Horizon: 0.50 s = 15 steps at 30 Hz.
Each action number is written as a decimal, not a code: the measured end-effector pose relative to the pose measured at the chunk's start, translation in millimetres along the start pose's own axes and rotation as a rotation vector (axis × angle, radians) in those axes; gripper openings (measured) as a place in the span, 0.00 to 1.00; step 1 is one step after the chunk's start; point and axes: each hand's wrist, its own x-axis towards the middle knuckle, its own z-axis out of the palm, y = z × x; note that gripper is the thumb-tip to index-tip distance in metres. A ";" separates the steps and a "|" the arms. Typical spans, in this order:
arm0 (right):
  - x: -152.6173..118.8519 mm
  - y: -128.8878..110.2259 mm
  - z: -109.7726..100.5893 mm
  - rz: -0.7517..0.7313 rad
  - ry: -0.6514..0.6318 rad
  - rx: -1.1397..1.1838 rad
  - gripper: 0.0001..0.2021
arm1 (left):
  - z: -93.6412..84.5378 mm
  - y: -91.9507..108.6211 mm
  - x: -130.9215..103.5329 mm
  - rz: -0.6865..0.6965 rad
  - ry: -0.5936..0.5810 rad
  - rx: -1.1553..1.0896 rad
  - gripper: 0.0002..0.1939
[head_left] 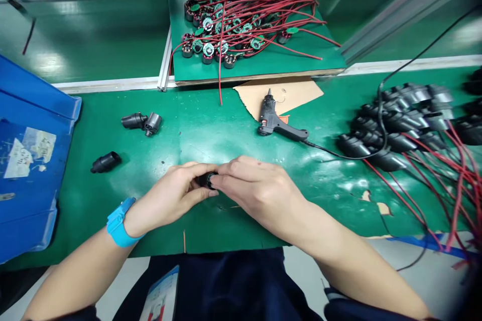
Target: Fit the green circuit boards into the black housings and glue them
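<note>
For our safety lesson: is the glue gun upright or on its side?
On its side: the glue gun shows nozzle, body and handle in profile.

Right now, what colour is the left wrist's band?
The wristband is bright light blue, clearest in the head view.

1 head view looks forward, down; the workbench (203,135) lies near.

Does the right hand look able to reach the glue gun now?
Probably yes: nothing visible stands between the right hand and the glue gun, though that hand touches a black part.
</note>
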 end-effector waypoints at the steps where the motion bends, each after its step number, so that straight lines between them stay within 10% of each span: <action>1: -0.7 0.6 -0.5 -0.024 -0.017 0.015 0.12 | -0.6 -0.3 0.1 -0.008 -0.022 0.005 0.20; 8: -1.8 3.0 -5.7 -0.077 -0.050 0.041 0.12 | -0.6 0.1 -0.5 -0.024 -0.060 -0.017 0.19; 15: -3.0 4.9 -14.4 0.168 0.117 0.151 0.06 | 0.2 4.7 -3.5 -0.012 0.171 -0.138 0.21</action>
